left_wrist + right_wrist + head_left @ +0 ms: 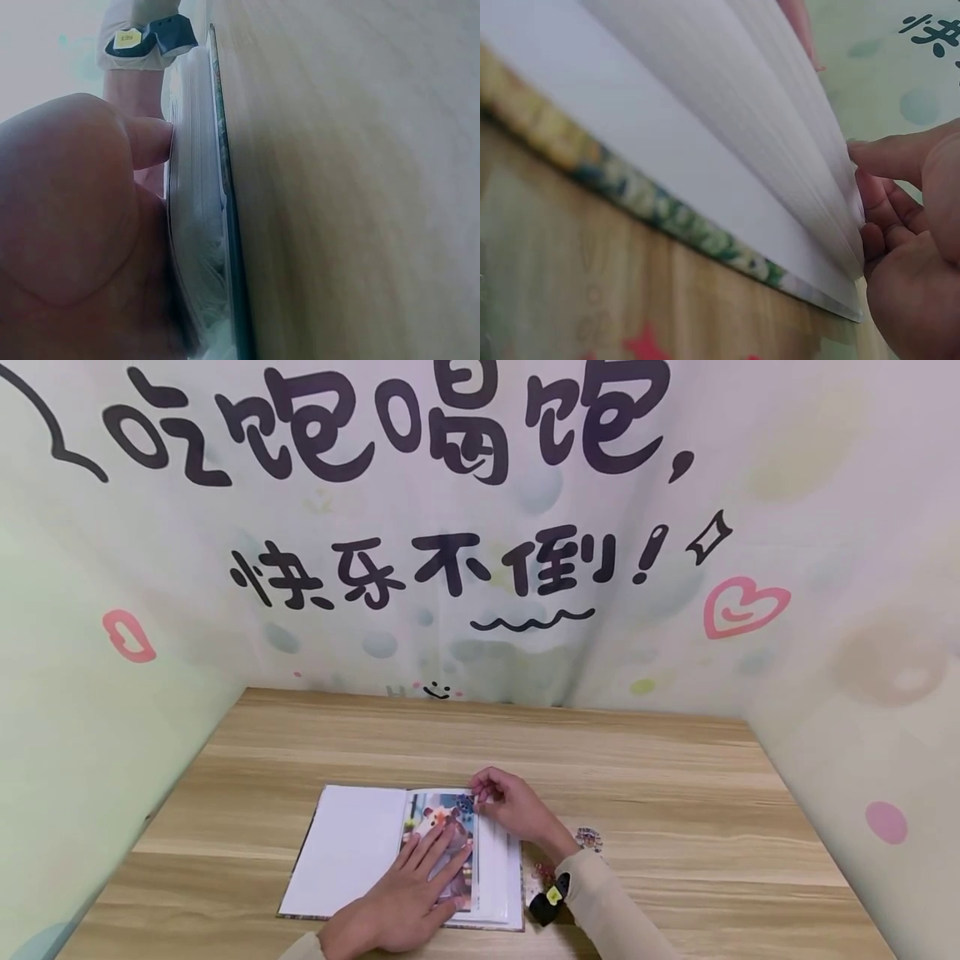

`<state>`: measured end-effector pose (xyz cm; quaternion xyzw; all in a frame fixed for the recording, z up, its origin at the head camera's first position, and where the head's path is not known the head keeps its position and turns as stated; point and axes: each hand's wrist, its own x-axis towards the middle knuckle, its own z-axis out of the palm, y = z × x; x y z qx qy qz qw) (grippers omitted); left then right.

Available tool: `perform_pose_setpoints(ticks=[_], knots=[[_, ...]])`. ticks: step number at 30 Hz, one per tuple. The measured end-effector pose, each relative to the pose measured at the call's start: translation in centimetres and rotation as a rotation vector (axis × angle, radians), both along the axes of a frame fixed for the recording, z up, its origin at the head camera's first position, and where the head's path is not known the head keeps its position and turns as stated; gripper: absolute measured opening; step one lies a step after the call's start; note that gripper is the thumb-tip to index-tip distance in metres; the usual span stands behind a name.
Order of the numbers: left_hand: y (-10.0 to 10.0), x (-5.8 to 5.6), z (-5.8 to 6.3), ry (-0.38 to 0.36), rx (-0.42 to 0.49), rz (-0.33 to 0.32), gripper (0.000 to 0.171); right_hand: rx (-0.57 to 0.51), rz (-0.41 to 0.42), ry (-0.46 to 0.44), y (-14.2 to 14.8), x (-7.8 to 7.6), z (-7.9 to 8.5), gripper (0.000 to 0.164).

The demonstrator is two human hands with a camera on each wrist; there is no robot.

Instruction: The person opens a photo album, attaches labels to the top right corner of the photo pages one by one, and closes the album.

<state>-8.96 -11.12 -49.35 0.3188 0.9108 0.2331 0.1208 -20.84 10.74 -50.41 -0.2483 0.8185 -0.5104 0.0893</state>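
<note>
An open photo album [341, 843] lies on the table, its left side a blank white inner cover. On the right-hand page is a colourful picture [442, 806] of a white and brown cartoon animal. My left hand [408, 893] rests flat across this picture with its fingers spread, covering the middle. At the page's top right corner, my right hand [517, 806] pinches the page edge between thumb and curled fingers. A small blue sticker [465, 804] shows beside those fingertips. In the right wrist view the stacked pages [780, 150] fan above a flowery cover edge [675, 214].
Right of the album, a sticker [588, 837] with a cartoon figure lies by the right forearm, and a red sticker [542, 870] lies partly behind the black wrist camera [550, 902]. The wooden table [675, 793] meets a printed cloth wall [450, 652] at its back.
</note>
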Motion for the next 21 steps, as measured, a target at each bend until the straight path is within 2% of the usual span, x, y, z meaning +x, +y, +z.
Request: perform_pose_setpoints(ticks=[6, 14, 21], knots=[[0.0, 0.0, -0.6, 0.029, 0.019, -0.011, 0.064, -0.038, -0.022, -0.003, 0.6, 0.6, 0.5, 0.024], [0.1, -0.2, -0.7, 0.067, -0.026, -0.007, 0.065, 0.023, -0.06, 0.007, 1.6, 0.8, 0.8, 0.026], [0.1, -0.1, -0.6, 0.038, -0.011, -0.003, 0.065, 0.054, -0.073, 0.005, 2.5, 1.3, 1.1, 0.024]])
